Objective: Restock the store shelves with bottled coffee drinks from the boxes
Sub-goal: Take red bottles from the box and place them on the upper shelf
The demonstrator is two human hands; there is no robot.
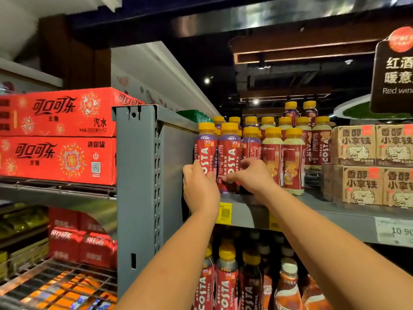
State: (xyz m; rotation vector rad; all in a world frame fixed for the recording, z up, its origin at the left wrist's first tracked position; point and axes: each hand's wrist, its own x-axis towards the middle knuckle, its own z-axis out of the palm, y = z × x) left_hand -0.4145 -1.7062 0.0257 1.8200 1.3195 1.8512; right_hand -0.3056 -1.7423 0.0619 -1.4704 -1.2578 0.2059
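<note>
— Which step?
— Seating stock in the front row, by the look of it. Clamping with the grip of the left hand [200, 186] round the lower half of the end bottle [206, 148], red-labelled plastic with a yellow cap, hard by the grey perforated metal upright [138, 175].
— And on the other side?
— Same with the grip of the right hand [252, 175]: closed on the label of the matching second bottle [230, 151], just beside the first, with fingertips [226, 178] across its front.
— Down or lifted?
— Down on the grey metal shelf [245, 214], seemingly, near its front lip. Hard to swear to for the end one, with its base masked by the hand.
— Next?
— Probably squaring both upright, logos forward, flush with the neighbours; then letting go softly and fetching more. Easy to topple something in so tight a row.
— Fetching from the brown printed cardboard boxes [355, 146] at the right end of that shelf?
— Cannot tell. Looking shut, and cut off by the frame edge. No sign of an open box anywhere.
— Anything else unclear?
— Impossible to count the rows behind. Too dark and blurred below to read the red-labelled lower bottles [225, 278]. Only part of the white price tag [395, 231] in frame.
</note>
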